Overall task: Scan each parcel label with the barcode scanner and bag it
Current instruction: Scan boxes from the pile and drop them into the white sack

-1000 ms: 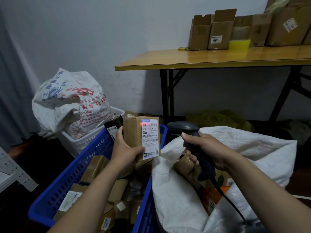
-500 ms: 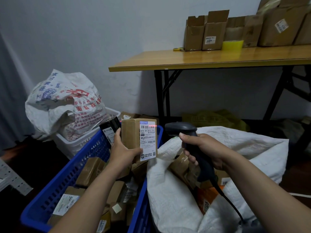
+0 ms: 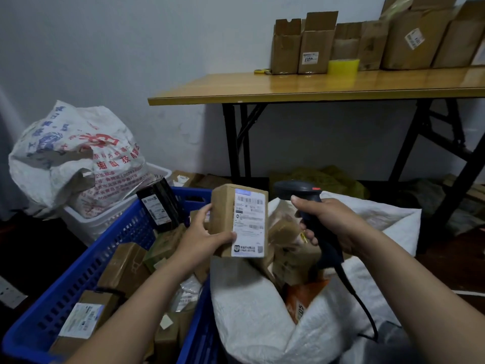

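Note:
My left hand (image 3: 202, 235) grips a small brown parcel (image 3: 223, 214) upright, its white label (image 3: 248, 223) facing me. The parcel hangs over the near edge of the open white woven bag (image 3: 252, 311), which holds several brown and orange parcels. My right hand (image 3: 329, 223) grips the handle of the black barcode scanner (image 3: 296, 189), whose head points left at the parcel's top; its cable runs down to the lower right. To the left stands a blue basket (image 3: 86, 279) with several more labelled parcels.
A white printed sack (image 3: 73, 156) sits in a white crate behind the blue basket. A black box (image 3: 158, 203) leans at the basket's far end. A folding wooden table (image 3: 315, 86) carries cardboard boxes at the back right, with green bags under it.
The parcel in my left hand has moved right, from above the blue basket to over the white bag's opening. The red scan line on its label is gone. My right hand stays put.

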